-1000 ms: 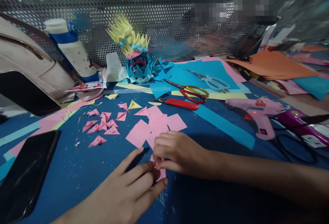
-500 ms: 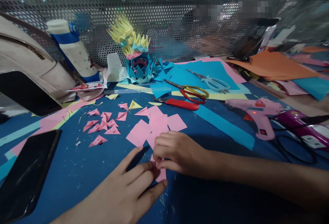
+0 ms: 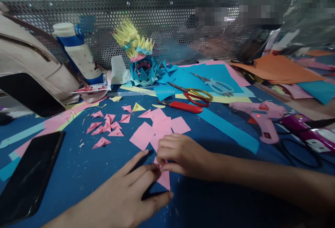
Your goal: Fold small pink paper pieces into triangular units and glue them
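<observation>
A pink paper piece lies on the blue table between my two hands, its lower end coming to a point. My left hand has its fingers apart, with its middle fingertips pressing the paper's edge and its thumb beside the lower tip. The curled fingers of my right hand pinch the upper part of the same piece, which they partly hide. Just beyond are flat pink paper squares. Several small folded pink pieces are grouped to the left, near a folded yellow piece.
Red-handled scissors, blue scissors and a red cutter lie behind the squares. A pink glue gun rests at right. Phones and a bottle are at left; a paper model stands behind.
My left thumb has moved slightly down, away from the other fingers. More of the pink piece's lower end shows, now pointed. The view has shifted a little.
</observation>
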{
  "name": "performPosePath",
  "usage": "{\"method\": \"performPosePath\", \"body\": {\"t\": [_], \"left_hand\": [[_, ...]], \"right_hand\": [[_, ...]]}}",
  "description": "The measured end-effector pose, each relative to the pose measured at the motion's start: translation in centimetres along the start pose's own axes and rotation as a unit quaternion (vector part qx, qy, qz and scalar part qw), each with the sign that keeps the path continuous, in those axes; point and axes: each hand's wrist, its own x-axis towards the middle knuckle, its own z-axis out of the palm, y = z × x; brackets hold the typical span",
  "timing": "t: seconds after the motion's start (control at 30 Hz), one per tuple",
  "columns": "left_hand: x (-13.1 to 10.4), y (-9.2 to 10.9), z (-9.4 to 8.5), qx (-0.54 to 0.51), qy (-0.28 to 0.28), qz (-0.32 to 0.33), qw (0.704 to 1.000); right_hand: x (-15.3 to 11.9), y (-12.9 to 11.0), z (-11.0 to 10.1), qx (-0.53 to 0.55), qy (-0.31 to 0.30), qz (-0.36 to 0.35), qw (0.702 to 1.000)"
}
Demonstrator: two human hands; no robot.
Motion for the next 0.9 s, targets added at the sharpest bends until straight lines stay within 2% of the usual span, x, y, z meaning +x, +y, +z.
{"method": "performPosePath", "body": {"t": [0.13, 0.23, 0.37, 0.57, 0.73, 0.9], "left_hand": [[0.0, 0.1, 0.1, 0.006, 0.007, 0.002, 1.000], [-0.3, 0.1, 0.6, 0.015, -0.012, 0.000, 1.000], [-0.7, 0.0, 1.4, 0.011, 0.012, 0.002, 1.000], [-0.3, 0.0, 0.9, 0.022, 0.009, -0.001, 1.000], [-0.5, 0.0, 1.3, 0.020, 0.026, -0.001, 0.999], [-0.6, -0.1, 2.0, 0.028, 0.043, -0.001, 0.999]], "right_hand": [[0.0, 0.0, -0.1, -0.002, -0.003, 0.000, 1.000], [0.0, 0.0, -0.1, -0.005, 0.001, -0.002, 1.000], [0.0, -0.2, -0.1, 0.013, 0.003, 0.011, 1.000], [-0.1, -0.4, -0.9, 0.042, 0.000, 0.041, 0.998], [-0.3, 0.1, -1.4, 0.029, -0.016, 0.000, 0.999], [-0.7, 0.6, -1.2, 0.031, -0.002, -0.034, 0.999]]}}
